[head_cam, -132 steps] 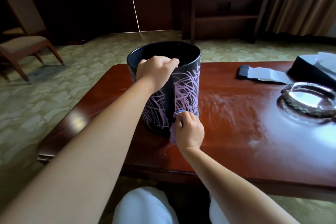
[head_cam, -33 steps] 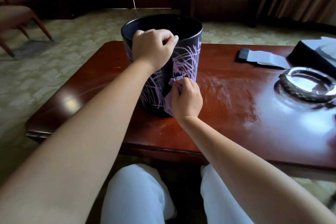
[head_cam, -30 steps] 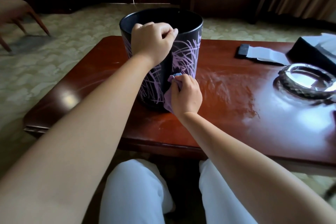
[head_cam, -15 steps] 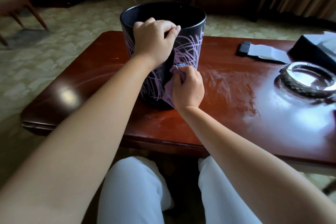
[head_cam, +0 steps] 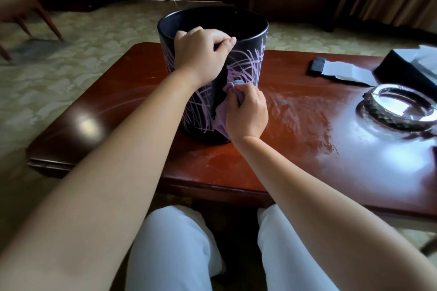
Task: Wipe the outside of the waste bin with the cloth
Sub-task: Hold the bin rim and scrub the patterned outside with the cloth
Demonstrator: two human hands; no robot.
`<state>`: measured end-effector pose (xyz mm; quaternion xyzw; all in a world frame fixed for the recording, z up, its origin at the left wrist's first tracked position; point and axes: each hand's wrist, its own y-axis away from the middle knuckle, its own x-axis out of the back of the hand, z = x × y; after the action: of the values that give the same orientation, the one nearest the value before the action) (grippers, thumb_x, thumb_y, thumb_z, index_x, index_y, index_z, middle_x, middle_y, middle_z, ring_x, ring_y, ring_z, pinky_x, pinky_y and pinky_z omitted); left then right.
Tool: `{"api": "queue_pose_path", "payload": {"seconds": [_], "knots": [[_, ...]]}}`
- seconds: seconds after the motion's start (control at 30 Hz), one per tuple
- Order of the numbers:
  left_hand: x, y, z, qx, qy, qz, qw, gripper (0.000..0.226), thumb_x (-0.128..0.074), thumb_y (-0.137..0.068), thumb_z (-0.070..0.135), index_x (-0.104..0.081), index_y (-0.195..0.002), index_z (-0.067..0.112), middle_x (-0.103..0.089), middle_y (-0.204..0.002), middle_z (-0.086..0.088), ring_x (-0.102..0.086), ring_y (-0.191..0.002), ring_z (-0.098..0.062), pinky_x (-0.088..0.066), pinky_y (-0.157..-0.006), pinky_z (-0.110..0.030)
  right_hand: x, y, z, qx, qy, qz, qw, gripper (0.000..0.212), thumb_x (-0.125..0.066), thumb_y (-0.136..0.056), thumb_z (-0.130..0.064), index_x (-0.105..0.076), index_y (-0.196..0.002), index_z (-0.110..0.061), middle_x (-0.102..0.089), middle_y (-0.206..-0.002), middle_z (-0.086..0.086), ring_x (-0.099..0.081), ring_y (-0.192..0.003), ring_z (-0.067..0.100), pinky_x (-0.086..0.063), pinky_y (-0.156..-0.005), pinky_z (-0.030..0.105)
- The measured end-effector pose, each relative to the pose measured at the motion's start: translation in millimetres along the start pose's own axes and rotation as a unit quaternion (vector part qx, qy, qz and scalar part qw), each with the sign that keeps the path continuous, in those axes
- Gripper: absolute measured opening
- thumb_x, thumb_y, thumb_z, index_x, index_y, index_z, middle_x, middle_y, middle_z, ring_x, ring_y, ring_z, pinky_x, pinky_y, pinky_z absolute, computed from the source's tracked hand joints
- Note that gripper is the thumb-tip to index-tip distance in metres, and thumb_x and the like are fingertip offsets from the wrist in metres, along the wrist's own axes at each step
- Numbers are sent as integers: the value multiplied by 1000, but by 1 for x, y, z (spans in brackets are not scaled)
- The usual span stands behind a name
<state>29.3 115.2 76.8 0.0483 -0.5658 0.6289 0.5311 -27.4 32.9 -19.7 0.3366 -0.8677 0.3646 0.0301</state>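
— Curling over the near rim, are those the left hand's (head_cam: pixel 201 54) fingers (head_cam: pixel 227 43)?

— Yes. They hook over the rim of the round black waste bin with thin lilac scribbled lines (head_cam: pixel 246 66), the thumb side lying on the outer wall, so that hand grips the bin.

— And the right hand (head_cam: pixel 247 111)?

— Its fingers are bunched around a soft lilac cloth with a blue edge (head_cam: pixel 221 116), pressing it against the bin's near outer wall, about halfway up. The cloth's loose part hangs down the wall toward the bin's base.

— Where does the bin stand?

— Upright on a glossy reddish-brown wooden table (head_cam: pixel 295 153), toward its left half, open mouth up. Pale wipe streaks show on the tabletop just right of it.

— Further out?

— A heavy round glass ashtray (head_cam: pixel 399 111) sits near the right edge; behind it lie a flat black remote control (head_cam: pixel 318 66) touching a pale folded paper (head_cam: pixel 347 73), and a dark tissue box (head_cam: pixel 402 71). A wooden-legged chair (head_cam: pixel 28 12) stands on the pale patterned carpet at far left. White trousers (head_cam: pixel 172 250) show below the table.
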Motion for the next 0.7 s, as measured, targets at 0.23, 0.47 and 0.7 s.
{"api": "queue_pose_path", "payload": {"seconds": [0.23,0.47,0.7], "knots": [[-2,2,0,-3,2,15,1000,29,-47,-95,38,-72,-98,23,-70,-100,7,-55,-103,-18,-23,-91,-27,1,6,5,-4,19,-26,999,8,-60,-86,-12,-66,-84,-9,-67,-86,3,-58,-87,21,-22,-59,19],[-2,3,0,-7,8,26,1000,32,-46,-92,40,-72,-96,23,-71,-97,6,-57,-100,-20,-25,-90,-28,0,5,2,12,19,-22,1000,6,-61,-84,-11,-66,-82,-8,-67,-83,6,-59,-84,24,-21,-57,18],[-3,4,2,-8,8,32,999,33,-45,-91,40,-72,-92,22,-71,-93,5,-56,-98,-21,-24,-87,-28,0,-7,-9,26,-10,18,999,6,-62,-83,-11,-66,-81,-8,-67,-82,5,-59,-81,24,-24,-58,16]]}}
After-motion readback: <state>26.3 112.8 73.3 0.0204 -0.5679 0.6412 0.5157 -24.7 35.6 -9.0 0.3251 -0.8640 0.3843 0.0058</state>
